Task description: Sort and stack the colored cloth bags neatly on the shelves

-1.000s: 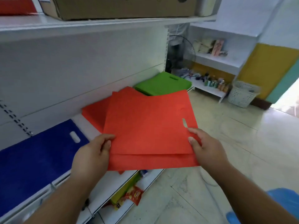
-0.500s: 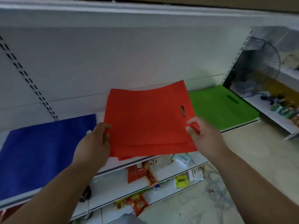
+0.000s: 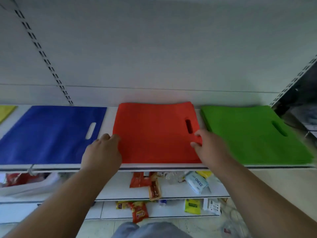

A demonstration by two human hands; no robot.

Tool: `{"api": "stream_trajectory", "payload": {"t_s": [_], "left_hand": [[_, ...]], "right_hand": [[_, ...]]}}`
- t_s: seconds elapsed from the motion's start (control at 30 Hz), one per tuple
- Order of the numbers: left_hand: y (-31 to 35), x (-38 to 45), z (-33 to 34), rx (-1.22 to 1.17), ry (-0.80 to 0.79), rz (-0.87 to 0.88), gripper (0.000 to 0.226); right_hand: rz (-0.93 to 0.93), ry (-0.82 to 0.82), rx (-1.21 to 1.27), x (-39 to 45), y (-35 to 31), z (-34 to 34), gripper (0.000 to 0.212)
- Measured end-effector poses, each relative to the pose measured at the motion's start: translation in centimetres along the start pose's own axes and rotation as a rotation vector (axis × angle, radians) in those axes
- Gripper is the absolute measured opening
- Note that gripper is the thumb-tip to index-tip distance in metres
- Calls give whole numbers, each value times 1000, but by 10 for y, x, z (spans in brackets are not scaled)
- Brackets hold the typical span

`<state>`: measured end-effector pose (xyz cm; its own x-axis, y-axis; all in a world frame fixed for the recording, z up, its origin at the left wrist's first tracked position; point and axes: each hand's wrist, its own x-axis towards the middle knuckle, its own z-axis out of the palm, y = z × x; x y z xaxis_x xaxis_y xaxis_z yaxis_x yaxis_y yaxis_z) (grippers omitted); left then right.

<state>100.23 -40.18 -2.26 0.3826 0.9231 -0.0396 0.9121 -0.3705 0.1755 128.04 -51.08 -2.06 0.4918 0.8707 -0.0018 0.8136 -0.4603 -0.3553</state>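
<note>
A stack of red cloth bags (image 3: 154, 133) lies flat on the white shelf (image 3: 163, 166), between a blue stack (image 3: 48, 133) on the left and a green stack (image 3: 248, 134) on the right. A corner of a yellow bag (image 3: 6, 111) shows at the far left. My left hand (image 3: 101, 152) curls its fingers at the red stack's left edge. At the right edge, just below the handle slot, my right hand (image 3: 209, 148) pinches the stack with the thumb on top. Both hands are motion-blurred.
The shelf's white back panel rises behind the bags. Lower shelves hold loose snack packets (image 3: 139, 212), a wipes pack (image 3: 197, 183) and a green-yellow packet (image 3: 193, 206). The shelving's open end is at the far right.
The red bags, held in the air before, now lie on the shelf between the blue and green stacks. My view has turned to face the shelf squarely.
</note>
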Motion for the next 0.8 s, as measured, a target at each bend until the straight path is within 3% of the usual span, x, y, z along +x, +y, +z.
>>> {"api": "stream_trajectory", "payload": {"t_s": [0.2, 0.3, 0.43, 0.6, 0.8], "left_hand": [[9, -1, 12, 207, 87, 11, 24], [5, -8, 17, 184, 199, 8, 24], [-4, -32, 8, 23, 298, 66, 36], [-58, -88, 2, -74, 305, 13, 39], [-236, -168, -25, -9, 350, -163, 36]], "right_hand": [[-94, 10, -235, 5, 1, 1, 30], [-125, 56, -276, 1, -7, -3, 33], [-317, 150, -202, -9, -50, -6, 30], [-533, 189, -115, -29, -162, -3, 32], [-789, 27, 1, -91, -359, 52, 50]]}}
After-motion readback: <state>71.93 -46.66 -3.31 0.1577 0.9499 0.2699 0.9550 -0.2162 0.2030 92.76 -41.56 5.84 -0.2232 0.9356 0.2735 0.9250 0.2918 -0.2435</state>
